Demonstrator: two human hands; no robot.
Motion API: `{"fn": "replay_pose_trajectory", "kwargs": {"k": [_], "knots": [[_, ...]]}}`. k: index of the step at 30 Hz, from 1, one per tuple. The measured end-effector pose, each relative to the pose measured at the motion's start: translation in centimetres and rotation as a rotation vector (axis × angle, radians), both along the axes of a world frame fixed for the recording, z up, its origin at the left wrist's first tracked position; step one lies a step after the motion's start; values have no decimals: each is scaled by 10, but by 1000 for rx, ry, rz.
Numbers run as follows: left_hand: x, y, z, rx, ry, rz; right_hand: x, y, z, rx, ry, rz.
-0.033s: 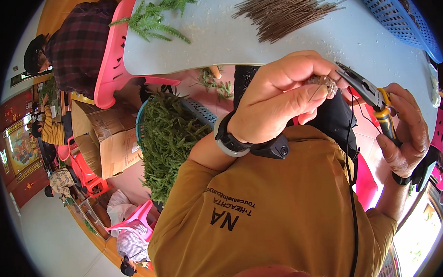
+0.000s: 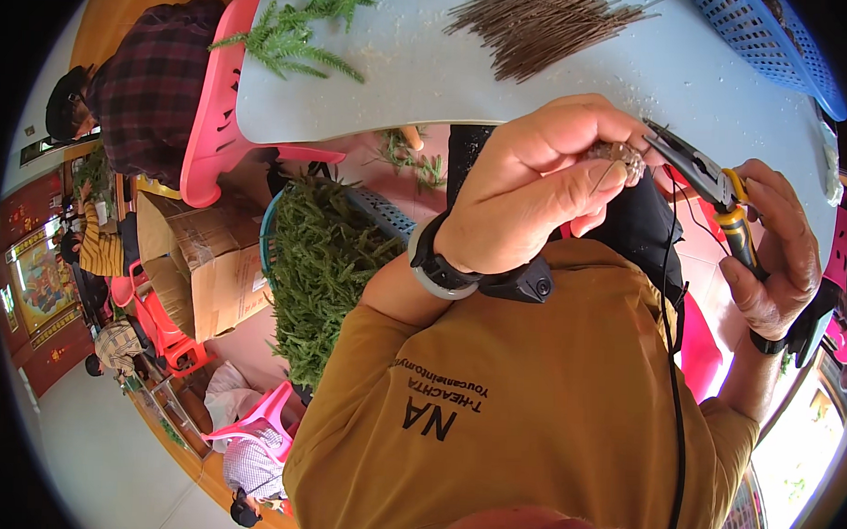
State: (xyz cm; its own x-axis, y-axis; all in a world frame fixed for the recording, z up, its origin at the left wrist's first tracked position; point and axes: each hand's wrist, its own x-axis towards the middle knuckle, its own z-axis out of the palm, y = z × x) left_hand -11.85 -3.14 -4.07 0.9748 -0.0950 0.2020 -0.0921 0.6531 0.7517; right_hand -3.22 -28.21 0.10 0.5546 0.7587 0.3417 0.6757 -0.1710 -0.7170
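My left hand [image 2: 529, 189] pinches a small brownish, whitish-tipped piece [image 2: 629, 162] that looks like a pine cone, between thumb and fingers. Most of it is hidden by the fingers. A thin dark strand shows by the thumb. In my right hand [image 2: 786, 249] are long-nosed pliers [image 2: 702, 172] with yellow and black handles, their jaws pointing toward the left hand's fingertips and the cone-like piece. Whether the jaw tips touch it, I cannot tell. Both hands are raised in front of my chest, by the near edge of the pale blue table [image 2: 402, 73].
On the table lie a bundle of thin brown sticks [image 2: 548, 26], green needle sprigs [image 2: 291, 41] and a blue basket [image 2: 776, 44]. A basket heaped with green sprigs [image 2: 325, 270] stands at my left, beside a cardboard box [image 2: 209, 266]. A person [image 2: 150, 87] sits by a pink chair [image 2: 219, 108].
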Motion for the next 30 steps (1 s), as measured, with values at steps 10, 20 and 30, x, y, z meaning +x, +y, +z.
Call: {"fn": "replay_pose_trajectory", "kwargs": {"k": [10,20,30], "knots": [[0,-1,1,254,-21,193,-13,2,11,-83,-245,-50],[-1,2,3,273,14,191,-15,14,33,-262,-593,28],[2,3,-2,429,-94,230,-15,13,37,-304,-666,63]]}}
